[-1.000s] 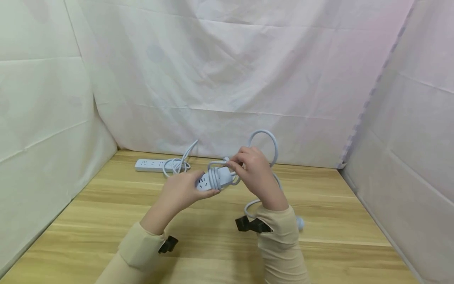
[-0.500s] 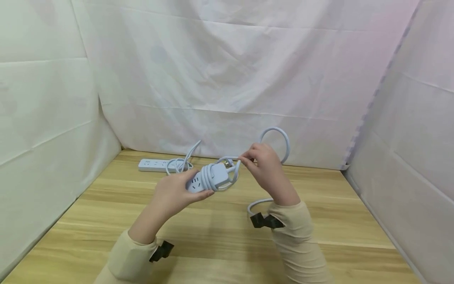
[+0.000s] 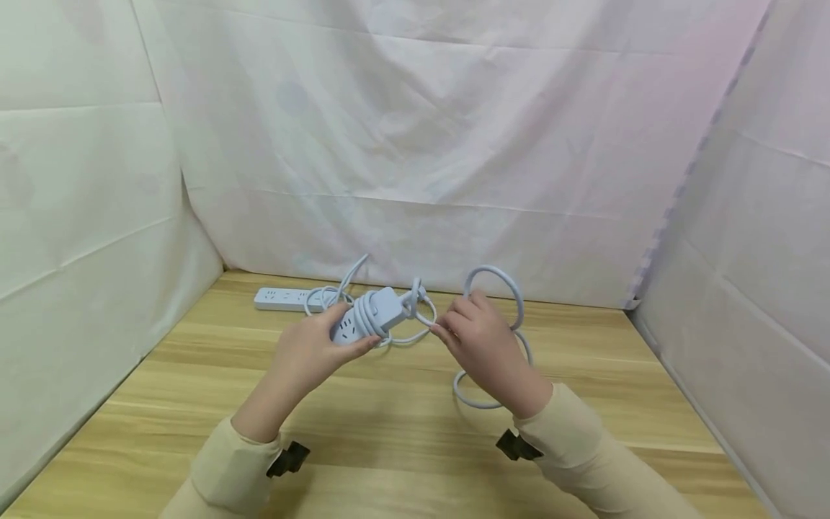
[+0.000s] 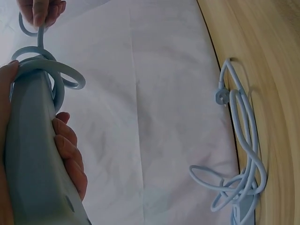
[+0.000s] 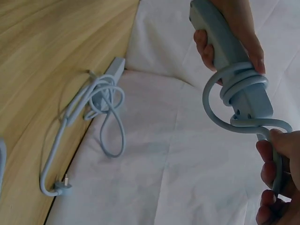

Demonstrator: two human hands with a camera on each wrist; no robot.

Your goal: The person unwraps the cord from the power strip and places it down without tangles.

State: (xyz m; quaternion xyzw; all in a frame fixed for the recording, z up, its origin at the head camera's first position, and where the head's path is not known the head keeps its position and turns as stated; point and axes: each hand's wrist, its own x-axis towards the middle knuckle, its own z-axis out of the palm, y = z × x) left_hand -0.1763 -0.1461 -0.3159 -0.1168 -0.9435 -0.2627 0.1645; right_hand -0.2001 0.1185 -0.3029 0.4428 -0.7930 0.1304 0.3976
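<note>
A white power strip (image 3: 348, 328) is raised over the table, gripped round its body by my left hand (image 3: 311, 351). Its cord (image 5: 241, 85) is wound several times round the strip near the end where it comes out. Past that end, my right hand (image 3: 483, 346) pinches the cord between thumb and fingers. In the right wrist view the cord (image 5: 277, 164) runs down through those fingers. From there the loose cord (image 3: 502, 272) arches up beyond the right hand and curves down toward the table. The left wrist view shows the strip's plain back (image 4: 35, 145).
A second white power strip (image 3: 279, 298) lies at the back left of the wooden table (image 3: 389, 447), its bundled cord on top. That cord's plug (image 5: 63, 187) lies near the table's back edge. White cloth (image 3: 415, 144) hangs behind and at both sides.
The right hand has drawn the cord away to the right and then down. The left hand has shifted slightly left with the strip, whose cord end now tips higher.
</note>
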